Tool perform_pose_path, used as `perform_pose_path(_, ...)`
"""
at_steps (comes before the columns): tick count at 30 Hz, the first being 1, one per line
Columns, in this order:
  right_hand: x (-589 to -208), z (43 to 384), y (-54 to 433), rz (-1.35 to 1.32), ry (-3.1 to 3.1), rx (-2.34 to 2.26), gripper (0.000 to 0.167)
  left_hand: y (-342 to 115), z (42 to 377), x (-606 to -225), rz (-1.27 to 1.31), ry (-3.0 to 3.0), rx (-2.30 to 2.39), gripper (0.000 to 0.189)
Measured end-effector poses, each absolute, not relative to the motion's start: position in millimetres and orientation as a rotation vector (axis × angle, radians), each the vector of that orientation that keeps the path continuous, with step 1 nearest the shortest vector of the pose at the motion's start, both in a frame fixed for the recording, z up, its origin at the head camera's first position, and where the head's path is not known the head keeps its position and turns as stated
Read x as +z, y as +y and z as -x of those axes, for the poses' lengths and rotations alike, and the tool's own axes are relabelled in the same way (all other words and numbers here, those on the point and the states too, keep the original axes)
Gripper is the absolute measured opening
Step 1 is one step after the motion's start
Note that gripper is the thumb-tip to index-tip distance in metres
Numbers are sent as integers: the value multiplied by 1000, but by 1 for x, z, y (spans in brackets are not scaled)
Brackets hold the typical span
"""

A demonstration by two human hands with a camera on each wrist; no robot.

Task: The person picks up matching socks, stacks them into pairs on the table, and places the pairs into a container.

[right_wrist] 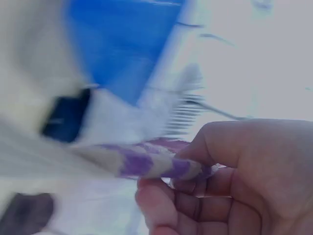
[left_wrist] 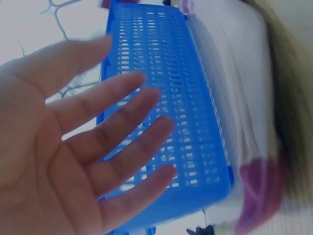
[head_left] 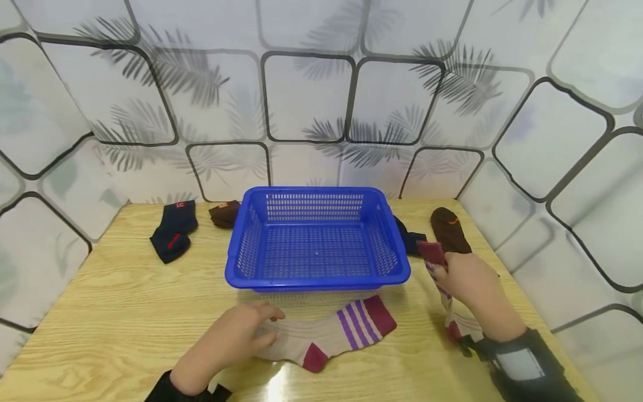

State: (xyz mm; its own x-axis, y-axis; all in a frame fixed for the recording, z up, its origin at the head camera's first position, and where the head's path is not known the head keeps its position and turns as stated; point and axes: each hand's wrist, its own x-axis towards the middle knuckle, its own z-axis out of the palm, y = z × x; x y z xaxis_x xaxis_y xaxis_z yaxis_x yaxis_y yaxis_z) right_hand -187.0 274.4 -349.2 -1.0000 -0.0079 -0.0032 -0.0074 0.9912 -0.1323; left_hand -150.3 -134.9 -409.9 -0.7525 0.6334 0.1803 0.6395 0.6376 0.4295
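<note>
A beige sock (head_left: 326, 335) with purple stripes and a maroon heel and toe lies flat in front of the blue basket (head_left: 316, 282). Over its left end hovers or rests my left hand (head_left: 246, 329); contact cannot be told. In the left wrist view that hand (left_wrist: 98, 142) has its fingers spread, holding nothing. At the right, my right hand (head_left: 469, 282) pinches a second striped sock (head_left: 432, 257) near its maroon end, and the rest hangs below, partly hidden by the wrist. The right wrist view shows the striped sock (right_wrist: 137, 164) between thumb and fingers.
A dark navy sock (head_left: 176, 229) with red marks lies at the back left, a brown sock (head_left: 224, 214) by the basket's left side. Another navy sock (head_left: 414, 243) and a brown sock (head_left: 449, 229) lie right of the basket. Patterned walls close in the wooden table (head_left: 100, 312).
</note>
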Motion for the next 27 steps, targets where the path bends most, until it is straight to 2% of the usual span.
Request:
perform_pose_path(5, -300, 154, 259, 174, 3227, -335, 16, -120, 156, -412, 1115, -2716, -1001, 22)
perform_pose_path(11, -262, 128, 231, 552, 3359, -579, 1, -93, 166, -421, 1143, -2779, -1603, 38)
perform_pose_path(17, -250, 125, 193, 1113, 3348, -902, 11, -70, 168, -431, 1027, -2684, -2266, 60)
perform_pose_path(20, -249, 127, 176, 1320, 3293, -1034, 10, -64, 169, -436, 989, -2570, -2530, 68)
perform_pose_path(27, -251, 130, 158, 1465, 3272, -1259, 10, -75, 172, -445, 1125, -2380, -2695, 35)
